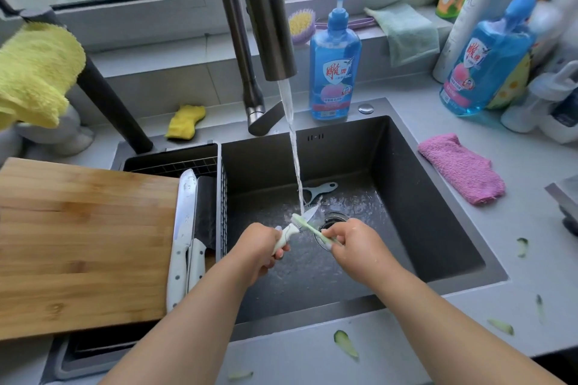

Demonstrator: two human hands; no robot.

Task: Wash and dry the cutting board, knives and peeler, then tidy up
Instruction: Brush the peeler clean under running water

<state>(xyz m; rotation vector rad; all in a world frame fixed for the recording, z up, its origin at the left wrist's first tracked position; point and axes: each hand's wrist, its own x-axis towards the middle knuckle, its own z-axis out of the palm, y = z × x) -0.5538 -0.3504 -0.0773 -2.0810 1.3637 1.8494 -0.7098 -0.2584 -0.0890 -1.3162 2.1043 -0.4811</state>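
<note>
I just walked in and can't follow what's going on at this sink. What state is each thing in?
Faucet: running.
Small knife: held in left hand, under the stream.
Brush: held in right hand, against the blade.
Peeler: lying in the sink.
Two large knives: lying beside the cutting board.
Pink cloth: lying on the counter.

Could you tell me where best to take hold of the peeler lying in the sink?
Grip the peeler by its pale handle, coming from above on the right: the handle points up-right and lies flat, while the blade end sits under the water stream.
</note>
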